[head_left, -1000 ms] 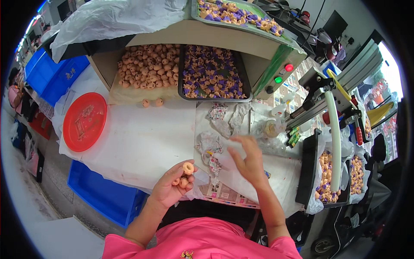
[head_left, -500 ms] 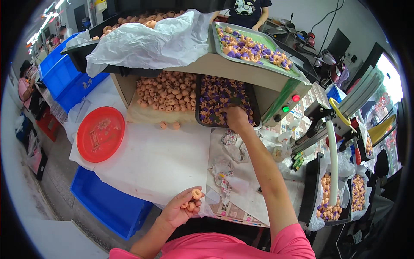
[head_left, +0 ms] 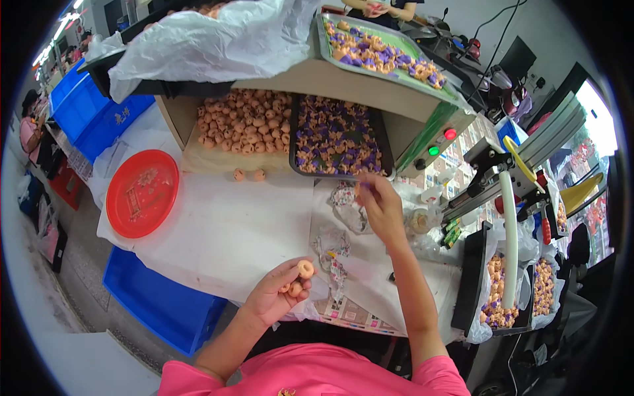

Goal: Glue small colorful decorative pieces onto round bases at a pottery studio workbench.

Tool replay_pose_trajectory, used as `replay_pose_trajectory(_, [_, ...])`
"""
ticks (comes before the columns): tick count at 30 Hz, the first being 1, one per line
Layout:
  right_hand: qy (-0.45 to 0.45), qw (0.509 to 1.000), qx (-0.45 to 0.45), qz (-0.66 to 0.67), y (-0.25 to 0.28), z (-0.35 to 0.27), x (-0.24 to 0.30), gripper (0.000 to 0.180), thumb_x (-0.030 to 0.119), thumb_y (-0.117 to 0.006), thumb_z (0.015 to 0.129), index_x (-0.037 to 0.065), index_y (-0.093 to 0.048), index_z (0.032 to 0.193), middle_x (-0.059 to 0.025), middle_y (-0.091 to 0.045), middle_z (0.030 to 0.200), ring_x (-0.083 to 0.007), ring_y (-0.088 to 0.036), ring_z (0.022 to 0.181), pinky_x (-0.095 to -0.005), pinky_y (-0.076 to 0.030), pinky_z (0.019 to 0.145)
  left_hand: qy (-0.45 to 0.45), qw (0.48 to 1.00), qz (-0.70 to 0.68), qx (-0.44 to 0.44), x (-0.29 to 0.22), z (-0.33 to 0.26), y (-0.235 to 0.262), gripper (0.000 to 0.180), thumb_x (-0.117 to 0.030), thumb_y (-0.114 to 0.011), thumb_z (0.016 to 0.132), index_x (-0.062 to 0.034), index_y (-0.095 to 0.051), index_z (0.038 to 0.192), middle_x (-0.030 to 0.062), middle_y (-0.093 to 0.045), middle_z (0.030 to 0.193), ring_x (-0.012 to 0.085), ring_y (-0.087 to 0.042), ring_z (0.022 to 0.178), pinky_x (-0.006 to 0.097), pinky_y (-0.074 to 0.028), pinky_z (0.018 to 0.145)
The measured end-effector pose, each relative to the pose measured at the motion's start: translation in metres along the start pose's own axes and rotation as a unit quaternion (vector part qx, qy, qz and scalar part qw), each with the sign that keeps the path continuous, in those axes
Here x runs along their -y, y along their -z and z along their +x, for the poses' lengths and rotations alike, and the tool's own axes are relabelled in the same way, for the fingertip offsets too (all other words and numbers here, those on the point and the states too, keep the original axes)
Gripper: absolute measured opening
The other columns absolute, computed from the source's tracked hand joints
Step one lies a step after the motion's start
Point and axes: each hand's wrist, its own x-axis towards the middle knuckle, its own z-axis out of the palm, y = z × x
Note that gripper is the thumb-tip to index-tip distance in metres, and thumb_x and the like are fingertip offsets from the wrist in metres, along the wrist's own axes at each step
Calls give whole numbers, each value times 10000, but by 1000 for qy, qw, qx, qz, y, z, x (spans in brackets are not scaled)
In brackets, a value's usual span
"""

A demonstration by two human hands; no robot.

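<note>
My left hand, above the front edge of the white-covered table, is closed round a few small peach-coloured hollow balls. The uppermost hollow ball turns its round hole upward between thumb and fingers. My right hand is just off the near right corner of a black tray full of small peach-and-purple pieces. Its fingertips pinch one small peach-and-purple piece, partly hidden by the fingers. Left of the tray lies a heap of peach balls, and two loose balls sit in front of it.
A red round plate lies at the left; a blue bin stands below. Overhead, a shelf carries a green-lined tray and white plastic sheeting. To the right are a metal-framed machine and lined black boxes. Another person stands behind.
My right hand has come out of the black tray toward me with a small peach-and-purple piece. My left hand still holds the balls, and the whole view has shifted slightly.
</note>
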Motion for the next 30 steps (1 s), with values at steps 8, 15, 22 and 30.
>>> replay_pose_trajectory(8, [-67,993,-3,98,17,-141,15,190,25,-660,846,7,-660,1036,-72,-633,919,-137,-607,839,-246,-489,731,7,996,78,39,50,49,-9,357,-132,-610,910,-39,-541,1248,38,-613,983,111,-581,803,241,-500,702])
replay_pose_trajectory(15, [-6,999,-25,33,51,-169,-5,245,26,-740,765,14,-686,1004,-88,-655,896,-167,-617,818,-260,-485,712,3,981,194,-15,96,63,-23,374,-171,-694,854,-52,-588,1192,29,-624,953,87,-566,766,207,-467,636])
replay_pose_trajectory(22, [65,997,-33,-28,81,-188,-9,240,-7,-769,714,13,-692,941,-94,-658,819,-169,-634,711,-252,-496,618,-63,964,259,-14,128,67,-33,337,-130,-747,796,-8,-626,1086,53,-644,920,104,-581,749,223,-490,636])
replay_pose_trajectory(30, [69,997,-12,-21,97,-202,-12,237,-17,-767,711,7,-691,934,-94,-660,806,-174,-647,708,-255,-506,619,-71,961,269,-4,140,62,-39,333,-73,-774,755,-1,-640,1050,63,-639,908,115,-604,767,239,-518,651])
